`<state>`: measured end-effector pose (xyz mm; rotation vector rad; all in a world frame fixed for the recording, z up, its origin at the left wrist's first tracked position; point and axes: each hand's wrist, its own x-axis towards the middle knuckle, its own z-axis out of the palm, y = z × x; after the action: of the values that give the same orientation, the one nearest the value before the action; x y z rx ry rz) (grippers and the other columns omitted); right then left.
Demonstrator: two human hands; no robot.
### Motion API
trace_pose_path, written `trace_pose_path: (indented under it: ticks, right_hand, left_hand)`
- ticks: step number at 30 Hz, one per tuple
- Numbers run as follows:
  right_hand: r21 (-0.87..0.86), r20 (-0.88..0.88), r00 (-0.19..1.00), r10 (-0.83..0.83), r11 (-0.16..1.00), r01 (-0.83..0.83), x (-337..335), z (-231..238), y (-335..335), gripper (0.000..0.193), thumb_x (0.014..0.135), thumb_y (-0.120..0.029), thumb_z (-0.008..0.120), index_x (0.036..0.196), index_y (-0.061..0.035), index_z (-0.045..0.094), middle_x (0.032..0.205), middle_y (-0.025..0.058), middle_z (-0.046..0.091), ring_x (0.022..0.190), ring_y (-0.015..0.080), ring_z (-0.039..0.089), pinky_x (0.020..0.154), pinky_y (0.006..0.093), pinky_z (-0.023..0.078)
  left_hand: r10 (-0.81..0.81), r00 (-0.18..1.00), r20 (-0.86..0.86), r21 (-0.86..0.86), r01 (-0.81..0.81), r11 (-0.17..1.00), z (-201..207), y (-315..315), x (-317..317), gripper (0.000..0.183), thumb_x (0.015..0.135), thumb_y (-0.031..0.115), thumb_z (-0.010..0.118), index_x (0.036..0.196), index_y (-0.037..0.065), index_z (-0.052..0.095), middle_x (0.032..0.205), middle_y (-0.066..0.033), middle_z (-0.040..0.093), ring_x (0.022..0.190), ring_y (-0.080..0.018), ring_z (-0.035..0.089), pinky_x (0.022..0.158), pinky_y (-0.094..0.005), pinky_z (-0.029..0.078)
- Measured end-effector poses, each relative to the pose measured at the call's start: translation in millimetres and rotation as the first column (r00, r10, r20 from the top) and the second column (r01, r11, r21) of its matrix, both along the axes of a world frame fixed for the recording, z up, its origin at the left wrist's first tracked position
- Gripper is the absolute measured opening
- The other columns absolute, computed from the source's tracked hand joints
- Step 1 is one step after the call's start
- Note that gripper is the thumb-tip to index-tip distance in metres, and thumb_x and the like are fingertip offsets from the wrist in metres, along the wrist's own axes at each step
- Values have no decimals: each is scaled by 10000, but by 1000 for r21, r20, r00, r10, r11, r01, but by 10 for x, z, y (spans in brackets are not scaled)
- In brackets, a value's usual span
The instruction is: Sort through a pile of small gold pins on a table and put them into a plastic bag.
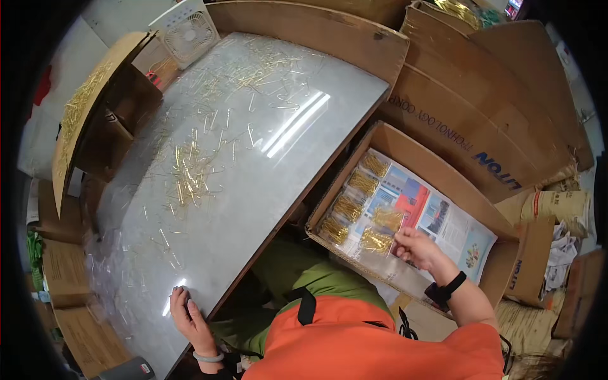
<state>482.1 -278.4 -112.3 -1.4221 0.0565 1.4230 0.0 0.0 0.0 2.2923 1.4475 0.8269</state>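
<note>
My right hand (418, 248) is over the open cardboard box (437, 161), its fingers pinched at the edge of a clear plastic bag of gold-coloured metal hooks (376, 240). The bag lies on printed newspaper (437, 212) that lines the box. Beside it is another such bag (387, 218), and several more packs (347, 208) stand in a row along the box's left side. My left hand (189, 320) rests on the near edge of the grey table (253, 209), fingers loosely stretched and holding nothing. A heap of loose gold hooks (190, 174) lies farther up the table.
More hooks (253, 69) are strewn across the table's far end, by a small white fan (187, 35). At the left, a raised cardboard sheet (88, 101) bears a gold pile. Large cardboard panels (481, 95) stand behind the box. Clear plastic (107, 272) hangs at the table's left edge.
</note>
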Motion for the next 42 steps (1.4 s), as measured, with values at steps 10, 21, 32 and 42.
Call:
trace_pose_path:
  ticks: [10,21,32,42]
  right_hand:
    - [-235,82,996,39,972,-18,-331,-353,185,160,1076,-221,575,1036,-71,615,926,44,724,652,112,668,549,260,562]
    - [-292,184,972,148,952,-90,-355,-202,236,253,1052,-279,618,970,-40,638,879,42,720,612,102,618,511,256,504]
    - [-95,979,109,174,853,-514,-566,1325,1542,223,951,-191,696,1083,-14,660,890,140,657,781,288,663,708,395,538]
    - [-468,779,-593,-205,439,-767,-1584,1691,4132,309,841,-7,627,1144,-63,653,1079,133,646,990,354,656,822,415,576]
  left_hand:
    - [-12,998,-68,63,16,998,-28,9,43,310,1064,128,490,1262,-62,633,1395,-209,601,1326,-352,547,1132,-427,397]
    - [4,999,-46,49,-2,999,16,-11,98,293,1056,121,501,1241,-56,645,1366,-205,617,1320,-354,552,1136,-432,394]
    - [43,994,102,59,-50,997,32,-16,177,201,968,40,594,1144,-45,641,1256,-211,645,1245,-411,579,1143,-491,394]
    - [-29,997,77,178,15,984,-7,-30,108,306,926,91,680,1204,-25,626,1266,-195,612,1256,-401,563,1149,-547,399]
